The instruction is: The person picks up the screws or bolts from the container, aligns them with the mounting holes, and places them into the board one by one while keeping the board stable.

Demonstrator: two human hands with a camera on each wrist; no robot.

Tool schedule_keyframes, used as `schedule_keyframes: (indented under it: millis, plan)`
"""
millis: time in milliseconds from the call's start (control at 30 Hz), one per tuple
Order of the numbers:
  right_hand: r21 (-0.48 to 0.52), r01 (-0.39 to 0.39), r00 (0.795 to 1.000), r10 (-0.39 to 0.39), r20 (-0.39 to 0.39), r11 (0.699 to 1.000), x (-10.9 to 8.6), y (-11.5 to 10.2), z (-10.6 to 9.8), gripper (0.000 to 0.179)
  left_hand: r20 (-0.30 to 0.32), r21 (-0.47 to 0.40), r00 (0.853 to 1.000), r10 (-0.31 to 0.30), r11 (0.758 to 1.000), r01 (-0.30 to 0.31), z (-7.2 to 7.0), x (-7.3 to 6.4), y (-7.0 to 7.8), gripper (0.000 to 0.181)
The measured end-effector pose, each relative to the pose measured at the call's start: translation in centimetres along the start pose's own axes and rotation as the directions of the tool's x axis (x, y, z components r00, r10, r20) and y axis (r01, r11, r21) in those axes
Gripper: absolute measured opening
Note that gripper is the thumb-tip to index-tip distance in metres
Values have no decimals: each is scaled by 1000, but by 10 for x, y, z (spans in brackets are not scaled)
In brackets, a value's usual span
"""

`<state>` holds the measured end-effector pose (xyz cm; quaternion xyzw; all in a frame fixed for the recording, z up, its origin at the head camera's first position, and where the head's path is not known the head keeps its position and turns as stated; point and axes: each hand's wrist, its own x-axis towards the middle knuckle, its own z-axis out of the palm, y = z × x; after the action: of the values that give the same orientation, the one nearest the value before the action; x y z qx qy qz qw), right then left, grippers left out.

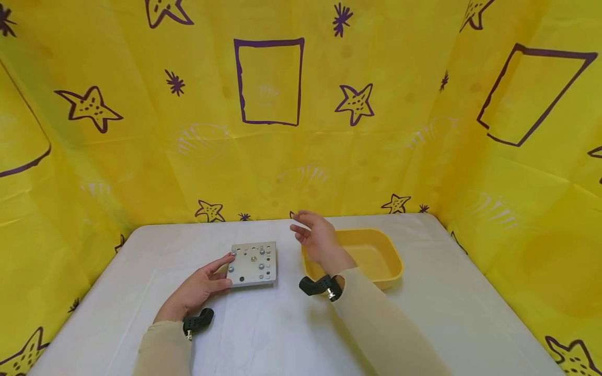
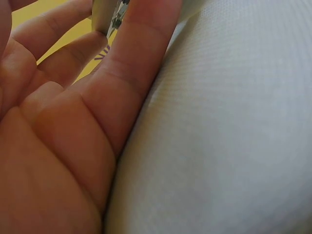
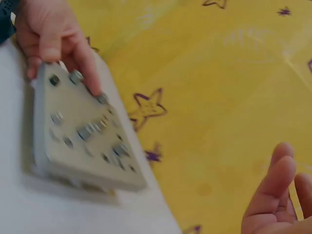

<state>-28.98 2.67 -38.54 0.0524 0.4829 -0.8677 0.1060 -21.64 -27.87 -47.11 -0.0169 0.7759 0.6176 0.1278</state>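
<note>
A light grey metal plate (image 1: pixel 246 267), with several bolts and holes on its top face, stands slightly raised over the white table. My left hand (image 1: pixel 202 284) grips its left edge, thumb at the near corner and fingers at the far side. In the left wrist view, only a sliver of the plate (image 2: pixel 102 15) shows beyond the fingers. My right hand (image 1: pixel 322 243) is in the air between the plate and a yellow plastic bin (image 1: pixel 394 256), partly covering the bin's left side. Its fingers are loosely bent, and nothing is visible in them in the right wrist view.
The white-covered table (image 1: pixel 263 334) has its far edge against a yellow curtain (image 1: pixel 273 172) printed with purple starfish and frames. The curtain also hangs along both sides. A black wrist camera (image 1: pixel 198 321) is strapped to the left wrist, another (image 1: pixel 320 285) to the right.
</note>
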Motion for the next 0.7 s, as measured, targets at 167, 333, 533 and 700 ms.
schedule_keyframes:
  millis: [167, 333, 533, 700]
  plan:
    - [-179, 68, 995, -53, 86, 982, -11, -25, -32, 39, -10, 47, 1000, 1, 999, 0, -1, -1, 1, 72]
    - [-356, 93, 987, -38, 157, 930, -15, -30, -55, 49, -3, 54, 1000, 10, 999, -10, -2, -3, 1, 72]
    - [-672, 42, 985, 81, 151, 739, -7, -14, -75, 45, 6, 15, 1000, 4, 1000, -4, -2, -2, 0, 73]
    - [-856, 123, 970, 120, 210, 503, 2, 1, -90, 39, 7, 8, 1000, 5, 1000, -5, 0, 1, 0, 73]
